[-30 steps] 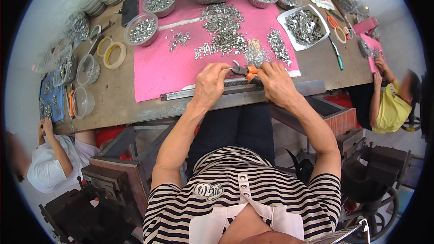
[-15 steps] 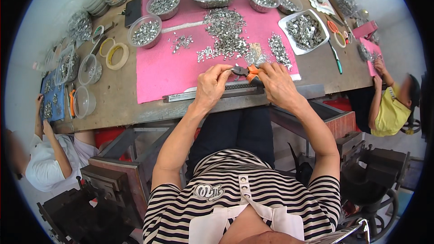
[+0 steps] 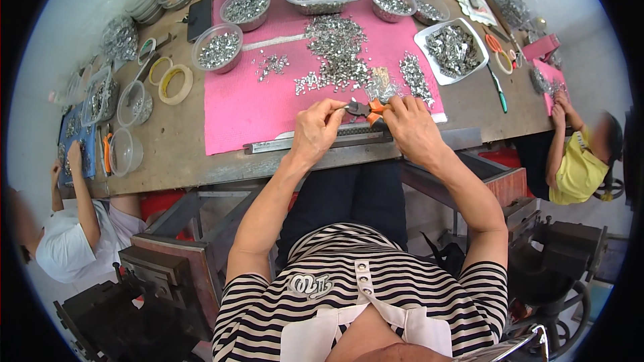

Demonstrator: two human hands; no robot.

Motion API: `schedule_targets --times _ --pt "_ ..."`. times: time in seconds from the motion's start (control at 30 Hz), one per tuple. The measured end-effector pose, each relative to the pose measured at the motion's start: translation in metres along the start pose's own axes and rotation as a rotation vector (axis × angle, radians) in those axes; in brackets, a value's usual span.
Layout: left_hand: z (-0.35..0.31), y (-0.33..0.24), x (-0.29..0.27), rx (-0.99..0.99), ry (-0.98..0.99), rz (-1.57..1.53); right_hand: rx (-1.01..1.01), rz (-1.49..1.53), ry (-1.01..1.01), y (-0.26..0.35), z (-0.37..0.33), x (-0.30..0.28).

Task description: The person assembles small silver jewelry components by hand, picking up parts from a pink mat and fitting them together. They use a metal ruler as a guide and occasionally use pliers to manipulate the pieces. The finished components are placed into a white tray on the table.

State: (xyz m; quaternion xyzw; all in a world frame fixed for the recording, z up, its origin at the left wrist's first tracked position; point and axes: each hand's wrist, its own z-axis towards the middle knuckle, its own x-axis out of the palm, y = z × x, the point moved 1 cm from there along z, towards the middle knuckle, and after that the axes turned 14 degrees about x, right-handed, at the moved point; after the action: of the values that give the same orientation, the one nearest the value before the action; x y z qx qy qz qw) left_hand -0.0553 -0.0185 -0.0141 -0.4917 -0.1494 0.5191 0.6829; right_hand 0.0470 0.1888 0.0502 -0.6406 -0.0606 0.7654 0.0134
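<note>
One pair of orange-handled pliers (image 3: 365, 109) sits at the near edge of the pink mat (image 3: 261, 104), between two hands. The right hand (image 3: 412, 127) is clenched around its handles; the left hand (image 3: 315, 129) pinches something at the plier tip, too small to identify. Both forearms reach forward from the lower edge, wrists over the metal rail (image 3: 302, 142). One loose heap of small metal parts (image 3: 339, 50) lies beyond, with four clear bowls (image 3: 217, 47) of the same parts around the mat.
</note>
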Motion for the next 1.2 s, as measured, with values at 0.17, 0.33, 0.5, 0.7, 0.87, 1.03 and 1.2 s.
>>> schedule_targets --times 0.17,0.33,0.5,0.7,0.87,1.03,1.2 --pt "-0.002 0.010 0.009 0.390 -0.010 0.372 -0.009 -0.158 0.007 0.002 0.004 -0.006" --pt "0.005 -0.005 0.002 -0.027 0.017 -0.040 0.033 0.201 0.103 -0.017 0.007 0.000" --pt "0.008 -0.001 -0.007 -0.188 0.048 -0.170 0.139 0.463 0.257 -0.014 0.009 0.012" --pt "0.007 0.003 -0.009 -0.230 0.043 -0.243 0.179 0.436 0.307 -0.011 0.013 0.008" --pt "0.006 0.005 -0.008 -0.198 0.066 -0.240 0.183 0.404 0.306 -0.011 0.011 0.002" --pt "0.007 0.005 -0.009 -0.220 0.082 -0.225 0.113 0.194 0.136 -0.008 0.009 0.004" --pt "0.005 0.005 -0.008 -0.183 0.070 -0.179 0.020 -0.111 -0.002 0.000 0.009 -0.007"
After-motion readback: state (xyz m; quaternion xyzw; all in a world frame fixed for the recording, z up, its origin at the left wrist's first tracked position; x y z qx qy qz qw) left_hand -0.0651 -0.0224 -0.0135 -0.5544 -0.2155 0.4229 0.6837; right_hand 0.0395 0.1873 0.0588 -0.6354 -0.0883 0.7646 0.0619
